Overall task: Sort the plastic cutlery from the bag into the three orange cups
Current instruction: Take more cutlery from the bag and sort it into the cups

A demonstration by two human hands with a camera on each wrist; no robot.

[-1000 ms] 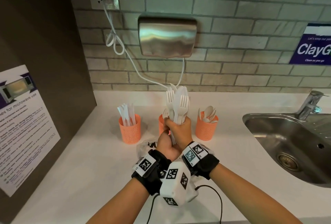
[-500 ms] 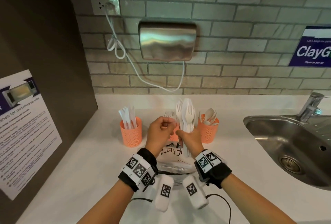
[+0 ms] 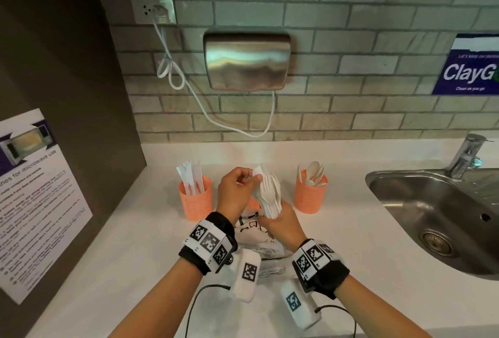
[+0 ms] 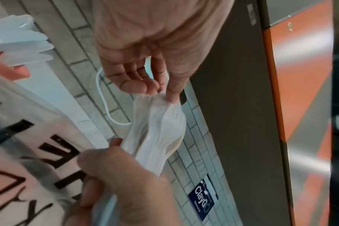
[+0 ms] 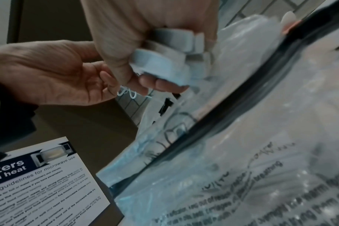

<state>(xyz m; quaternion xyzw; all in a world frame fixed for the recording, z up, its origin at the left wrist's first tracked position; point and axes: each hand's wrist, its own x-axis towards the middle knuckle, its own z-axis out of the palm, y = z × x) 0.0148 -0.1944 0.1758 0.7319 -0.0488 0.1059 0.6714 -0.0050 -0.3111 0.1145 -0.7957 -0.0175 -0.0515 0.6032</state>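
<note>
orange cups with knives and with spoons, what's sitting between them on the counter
In the head view, between the knife cup and the spoon cup are both hands gripping a bunch of white forks, with a third orange cup mostly hidden behind them.

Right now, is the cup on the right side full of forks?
No, the right orange cup holds spoons; the forks are bunched in the person's right hand in front of the middle cup.

Bare forearms wear black wrist straps carrying white coded tags, seemingly cabled white pods.
</note>
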